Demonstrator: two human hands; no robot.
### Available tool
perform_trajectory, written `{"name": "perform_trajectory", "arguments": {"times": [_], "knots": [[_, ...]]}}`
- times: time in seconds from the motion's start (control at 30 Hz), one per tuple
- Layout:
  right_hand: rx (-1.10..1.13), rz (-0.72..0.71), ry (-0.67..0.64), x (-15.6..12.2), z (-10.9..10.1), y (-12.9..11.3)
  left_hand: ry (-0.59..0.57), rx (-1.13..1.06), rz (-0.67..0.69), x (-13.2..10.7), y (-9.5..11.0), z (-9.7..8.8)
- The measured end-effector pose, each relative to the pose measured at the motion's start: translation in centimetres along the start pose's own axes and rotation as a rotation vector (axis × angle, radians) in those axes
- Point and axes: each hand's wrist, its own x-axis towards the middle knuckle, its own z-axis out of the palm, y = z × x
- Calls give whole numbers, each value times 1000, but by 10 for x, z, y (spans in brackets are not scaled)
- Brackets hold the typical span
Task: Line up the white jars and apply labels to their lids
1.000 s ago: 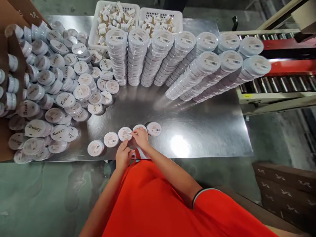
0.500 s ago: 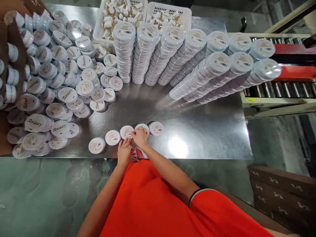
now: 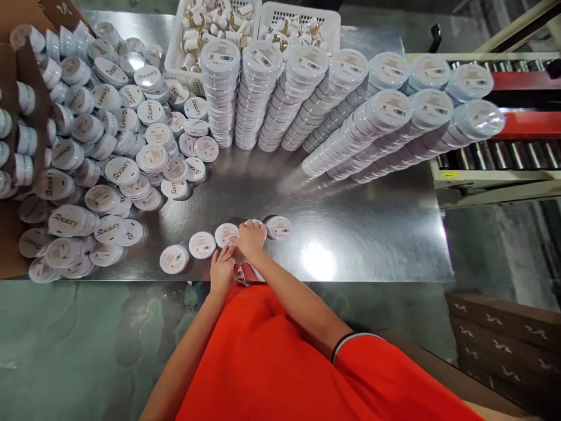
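Note:
A row of round white jars lies label up near the table's front edge: a left end jar (image 3: 174, 259), a second jar (image 3: 202, 245), a middle jar (image 3: 227, 235) and a right end jar (image 3: 279, 228). My right hand (image 3: 251, 238) is closed above another jar, mostly covered by it. Its fingers are curled, and whatever they pinch is hidden. My left hand (image 3: 222, 269) lies at the near side of the middle jar, fingers stretched forward by its rim. Between my wrists a small red piece (image 3: 246, 272) shows at the table edge; its kind is unclear.
Tall stacks of white jars (image 3: 221, 93) stand along the back. Loose jars (image 3: 123, 169) are heaped at the left beside a cardboard box (image 3: 9, 234). White baskets (image 3: 333, 29) hold small bottles behind the stacks. A roller conveyor (image 3: 504, 155) is at right, above brown cartons (image 3: 504, 339).
My right hand has drawn its fingers back from the middle jar and curled them over the jar to its right. The left hand has barely moved. The view has shifted slightly.

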Motion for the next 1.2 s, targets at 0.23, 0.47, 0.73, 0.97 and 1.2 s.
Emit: {"name": "perform_trajectory", "arguments": {"times": [0.23, 0.47, 0.73, 0.97, 1.2], "knots": [[83, -13, -6, 5, 1, 8, 27, -47, -8, 3, -2, -2], [607, -157, 21, -21, -13, 32, 247, -671, -269, 1, 8, -13], [1334, -217, -212, -52, 4, 45, 404, -1046, -352, 8, 38, -19], [1311, -166, -146, -46, 11, 64, 321, -1130, -270, 14, 51, -22], [1223, -131, -17, -75, -7, 70, 239, -982, -293, 6, 66, -22]]}}
